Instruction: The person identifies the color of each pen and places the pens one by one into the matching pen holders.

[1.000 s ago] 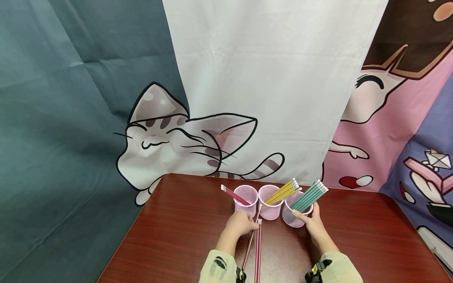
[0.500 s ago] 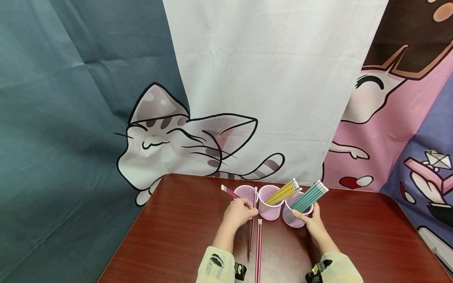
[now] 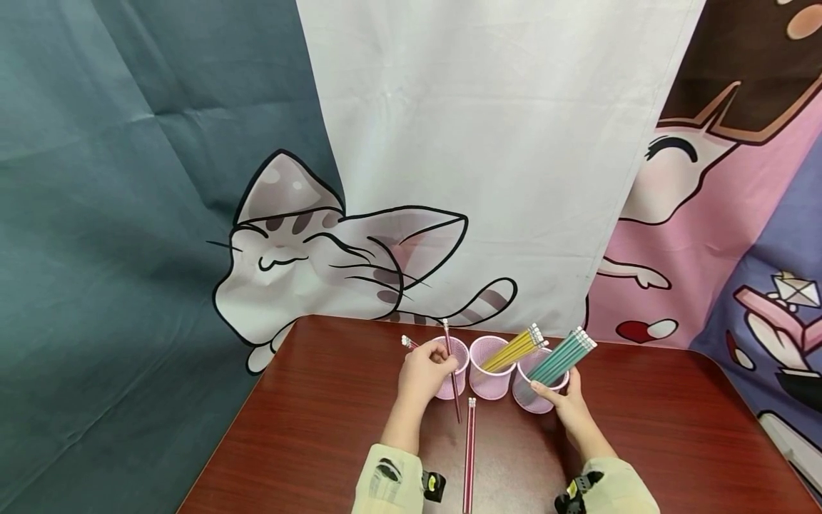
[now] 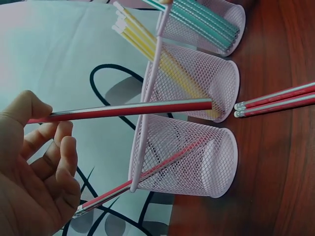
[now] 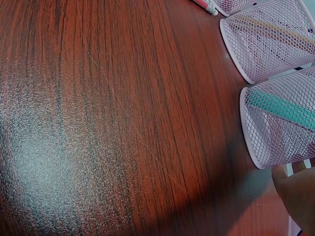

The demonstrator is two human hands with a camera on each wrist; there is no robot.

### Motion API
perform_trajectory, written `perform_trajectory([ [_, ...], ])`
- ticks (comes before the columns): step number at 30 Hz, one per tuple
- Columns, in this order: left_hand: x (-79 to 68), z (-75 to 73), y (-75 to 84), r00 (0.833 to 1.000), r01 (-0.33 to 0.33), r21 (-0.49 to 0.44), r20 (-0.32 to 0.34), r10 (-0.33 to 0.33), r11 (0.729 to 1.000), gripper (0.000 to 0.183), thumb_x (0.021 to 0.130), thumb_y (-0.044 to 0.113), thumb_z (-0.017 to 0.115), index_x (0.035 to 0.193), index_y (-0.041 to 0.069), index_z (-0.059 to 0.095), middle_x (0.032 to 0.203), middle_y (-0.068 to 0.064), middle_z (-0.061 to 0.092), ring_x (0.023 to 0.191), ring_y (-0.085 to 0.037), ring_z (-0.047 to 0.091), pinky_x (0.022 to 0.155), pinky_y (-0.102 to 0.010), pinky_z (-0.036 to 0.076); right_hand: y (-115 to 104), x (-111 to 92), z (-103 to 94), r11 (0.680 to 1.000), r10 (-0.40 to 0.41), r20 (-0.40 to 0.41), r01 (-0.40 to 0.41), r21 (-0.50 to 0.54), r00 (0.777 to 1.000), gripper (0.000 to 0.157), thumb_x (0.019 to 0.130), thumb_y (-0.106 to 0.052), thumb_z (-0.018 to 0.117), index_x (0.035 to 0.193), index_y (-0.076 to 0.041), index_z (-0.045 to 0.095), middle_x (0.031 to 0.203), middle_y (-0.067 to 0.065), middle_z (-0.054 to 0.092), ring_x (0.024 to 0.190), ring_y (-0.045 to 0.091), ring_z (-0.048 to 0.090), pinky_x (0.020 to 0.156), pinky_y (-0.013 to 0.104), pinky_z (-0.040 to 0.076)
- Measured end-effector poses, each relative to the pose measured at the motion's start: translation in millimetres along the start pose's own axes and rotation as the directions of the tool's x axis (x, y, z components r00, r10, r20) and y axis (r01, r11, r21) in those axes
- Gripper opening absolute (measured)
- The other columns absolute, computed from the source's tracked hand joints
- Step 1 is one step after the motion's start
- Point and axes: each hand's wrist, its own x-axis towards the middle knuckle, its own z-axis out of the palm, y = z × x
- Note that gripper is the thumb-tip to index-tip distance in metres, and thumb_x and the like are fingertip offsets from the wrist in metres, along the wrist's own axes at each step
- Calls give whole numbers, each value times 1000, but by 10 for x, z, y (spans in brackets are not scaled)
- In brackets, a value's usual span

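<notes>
My left hand [image 3: 424, 375] pinches a red pencil [image 4: 133, 110] near its eraser end, between thumb and fingers. The pencil tilts over the left pink mesh pen cup [image 3: 454, 385], its lower end in front of the cup's wall. Inside that cup lean a few red pencils [image 4: 106, 195]. My right hand [image 3: 574, 408] holds the right mesh cup [image 5: 278, 123] by its side, thumb at the rim. A bundle of teal pencils [image 3: 560, 358] slants out of this cup. Between them, the middle mesh cup [image 3: 491, 385] has yellow pencils [image 3: 514, 350] in it.
Two red pencils [image 3: 469, 457] lie side by side on the brown wooden table [image 3: 321, 414], eraser ends toward the cups. Behind the table's far edge hangs a cloth backdrop [image 3: 501, 143] with cartoon prints.
My left hand has lifted the red pencil from beside the two lying ones, moved it up and leftward to the left cup and turned it more upright. The right hand stays put.
</notes>
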Motion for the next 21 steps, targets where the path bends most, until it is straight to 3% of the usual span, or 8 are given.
perform_trajectory([
  [5,20,-23,6,996,-20,-87,-93,12,996,8,69,17,67,68,16,60,61,10,57,57,-3,50,52,-24,39,-1,-5,2,1000,-4,3,4,4,1000,84,86,-11,64,145,-9,3,139,14,23,125,23,24,94,19,22],
  [9,33,-35,11,977,-53,-160,-211,18,986,6,70,14,67,69,14,61,61,9,58,56,-4,51,53,-23,42,0,-7,9,1000,-12,4,12,13,1000,83,86,-10,63,145,-9,4,139,14,23,125,22,25,94,17,23],
  [14,46,-51,14,935,-110,-231,-354,22,967,5,74,12,68,72,13,63,61,6,59,54,-4,52,51,-23,43,-3,-11,12,1000,-19,3,19,20,1000,83,86,-9,63,144,-8,5,138,15,24,124,23,25,93,15,24],
  [17,56,-52,7,901,-149,-241,-432,31,959,4,75,12,67,74,13,64,60,6,58,53,-4,50,48,-23,41,-2,-17,9,1000,-18,4,18,18,1000,83,86,-10,63,144,-8,4,138,15,24,124,23,26,90,12,25],
  [21,60,-39,-18,871,-175,-244,-491,34,954,2,74,11,67,76,11,66,58,6,58,51,-4,50,46,-23,39,-2,-18,10,1000,-17,3,17,20,1000,83,86,-9,63,144,-8,5,138,14,24,123,23,26,90,11,24],
])
